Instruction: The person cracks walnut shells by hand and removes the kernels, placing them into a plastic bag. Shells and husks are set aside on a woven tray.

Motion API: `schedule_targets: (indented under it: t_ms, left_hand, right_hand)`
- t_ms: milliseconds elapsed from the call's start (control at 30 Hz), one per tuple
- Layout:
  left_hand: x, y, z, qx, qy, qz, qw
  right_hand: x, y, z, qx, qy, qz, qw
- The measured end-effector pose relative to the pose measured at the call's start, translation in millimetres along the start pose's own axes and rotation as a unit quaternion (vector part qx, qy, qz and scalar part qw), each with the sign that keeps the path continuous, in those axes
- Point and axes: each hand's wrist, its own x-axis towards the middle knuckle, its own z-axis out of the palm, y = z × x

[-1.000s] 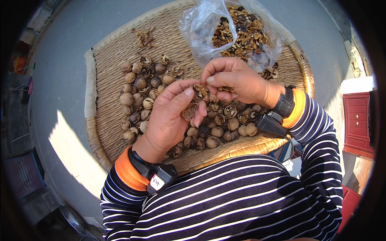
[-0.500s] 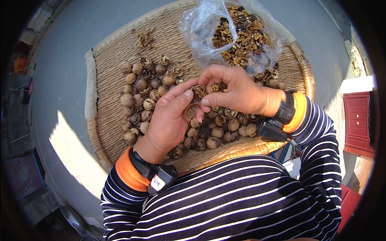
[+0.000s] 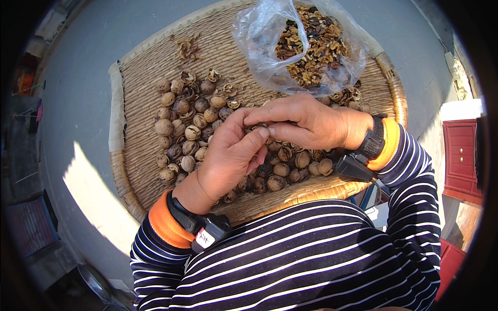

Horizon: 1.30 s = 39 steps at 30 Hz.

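Over a heap of walnuts (image 3: 179,122), my two hands meet at the fingertips. My left hand (image 3: 228,150) is closed, thumb and fingers pinched around a cracked walnut (image 3: 263,125) that is mostly hidden by the fingers. From the right, my right hand (image 3: 306,122) is closed on the same walnut, its thumb pressed beside the left thumb. Whole nuts and split shells lie together under and around both hands. Just beyond the right hand stands a clear plastic bag (image 3: 264,67) holding many walnut kernels (image 3: 316,49).
The nuts rest on a woven straw tray (image 3: 140,88) with a thick rim. Thin shell scraps (image 3: 188,49) lie near its far left edge. Grey floor (image 3: 78,103) surrounds it, and a red cabinet (image 3: 460,155) stands at the right.
My right hand has come down and closed over the walnut, whose opened shell and kernel showed before. The thumbs now press together, and the left hand has shifted slightly right.
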Motion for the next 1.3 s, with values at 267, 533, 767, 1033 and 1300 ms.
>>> schedule_targets:
  t_ms: [267,533,767,1033,1300]
  left_hand:
    - [-4,4,3,0.004,-0.022,-0.045,0.999]
    - [-4,1,5,0.051,0.01,-0.064,0.997]
    - [-2,-1,4,0.057,0.002,-0.081,0.995]
    - [-2,2,3,0.004,-0.001,-0.077,0.997]
    - [-3,0,4,0.079,0.059,-0.068,0.993]
  right_hand:
    - [-2,-5,-4,-0.024,-0.059,0.003,0.998]
    - [-3,-6,11,-0.023,-0.017,0.008,1.0]
    - [-4,-15,7,-0.049,-0.062,0.051,0.996]
    - [-2,-13,-2,0.005,-0.085,0.06,0.995]
    - [-1,-10,-4,-0.001,-0.072,0.104,0.992]
